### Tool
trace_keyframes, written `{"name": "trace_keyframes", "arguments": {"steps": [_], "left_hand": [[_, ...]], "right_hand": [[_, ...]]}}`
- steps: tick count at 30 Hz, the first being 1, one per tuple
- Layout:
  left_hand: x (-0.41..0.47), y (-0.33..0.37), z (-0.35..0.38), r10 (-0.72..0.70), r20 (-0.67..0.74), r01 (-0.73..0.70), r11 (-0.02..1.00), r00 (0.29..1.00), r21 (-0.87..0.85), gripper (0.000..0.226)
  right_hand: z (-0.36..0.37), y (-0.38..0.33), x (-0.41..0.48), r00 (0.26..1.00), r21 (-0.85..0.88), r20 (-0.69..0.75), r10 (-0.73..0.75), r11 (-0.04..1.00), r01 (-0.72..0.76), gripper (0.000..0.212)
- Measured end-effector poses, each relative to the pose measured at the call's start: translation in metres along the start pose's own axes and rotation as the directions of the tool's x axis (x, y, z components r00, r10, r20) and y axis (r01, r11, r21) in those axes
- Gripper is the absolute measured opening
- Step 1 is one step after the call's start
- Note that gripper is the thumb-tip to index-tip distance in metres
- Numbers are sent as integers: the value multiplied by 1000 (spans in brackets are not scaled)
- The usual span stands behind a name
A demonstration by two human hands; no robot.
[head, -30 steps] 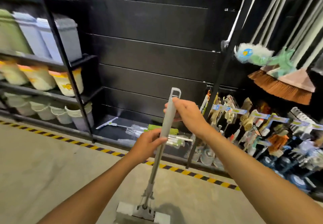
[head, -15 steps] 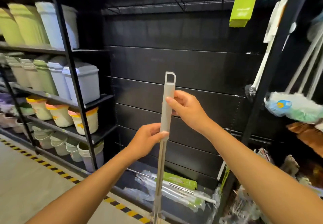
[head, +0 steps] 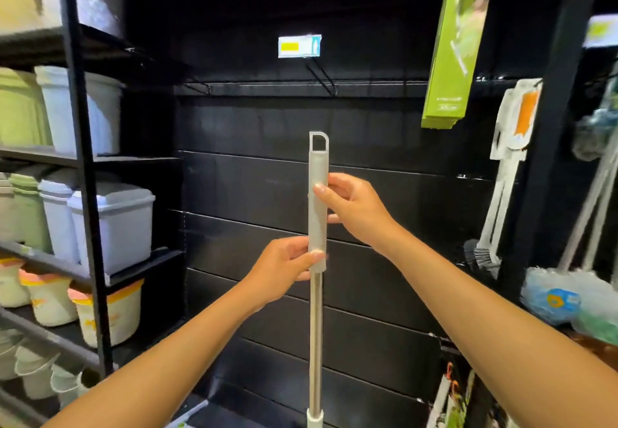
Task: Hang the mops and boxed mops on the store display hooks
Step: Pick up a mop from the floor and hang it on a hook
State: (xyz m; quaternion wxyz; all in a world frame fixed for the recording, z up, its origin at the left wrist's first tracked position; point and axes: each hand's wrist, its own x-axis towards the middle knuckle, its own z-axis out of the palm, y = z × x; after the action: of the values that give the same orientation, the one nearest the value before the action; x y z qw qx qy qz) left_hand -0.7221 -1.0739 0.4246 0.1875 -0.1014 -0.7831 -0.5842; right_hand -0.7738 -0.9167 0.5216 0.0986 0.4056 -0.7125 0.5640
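I hold a mop upright by its pole (head: pixel 315 334), a metal shaft with a pale grey grip and a hanging loop (head: pixel 318 141) on top. My left hand (head: pixel 287 265) pinches the bottom of the grip. My right hand (head: pixel 351 207) clasps the grip higher up from the right. The mop head is out of view below. A black wire display hook (head: pixel 321 76) with a yellow price tag (head: pixel 299 46) juts from the black panel wall, well above the loop. A green boxed mop (head: pixel 458 43) hangs at the upper right.
A black shelf rack (head: pixel 83 173) on the left carries plastic bins (head: pixel 113 223) and buckets (head: pixel 107 314). At the right a black upright post (head: pixel 548 133) stands beside hanging brushes (head: pixel 508 146) and fluffy mop heads (head: pixel 561 297).
The mop has been lifted, so its loop now stands higher against the wall. My view has tilted up from the floor to the hook and price tag. Both hands keep their hold.
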Motion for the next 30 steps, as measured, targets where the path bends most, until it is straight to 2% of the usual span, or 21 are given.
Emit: {"name": "trace_keyframes", "arguments": {"steps": [7, 13, 22, 30], "left_hand": [[80, -11, -20, 62, 56, -58, 996, 996, -71, 23], [146, -11, -45, 132, 66, -129, 990, 989, -57, 17], [236, 8, -95, 154, 98, -145, 985, 983, -93, 22], [290, 27, -130, 190, 118, -178, 978, 975, -106, 25]], "right_hand": [[-5, 23, 71, 998, -47, -56, -32, 998, 29, 26], [0, 28, 128, 994, -29, -95, -46, 999, 44, 9], [-1, 23, 229, 987, -40, -158, -22, 999, 15, 13], [-4, 14, 297, 979, -52, -204, 2, 999, -12, 26]]}}
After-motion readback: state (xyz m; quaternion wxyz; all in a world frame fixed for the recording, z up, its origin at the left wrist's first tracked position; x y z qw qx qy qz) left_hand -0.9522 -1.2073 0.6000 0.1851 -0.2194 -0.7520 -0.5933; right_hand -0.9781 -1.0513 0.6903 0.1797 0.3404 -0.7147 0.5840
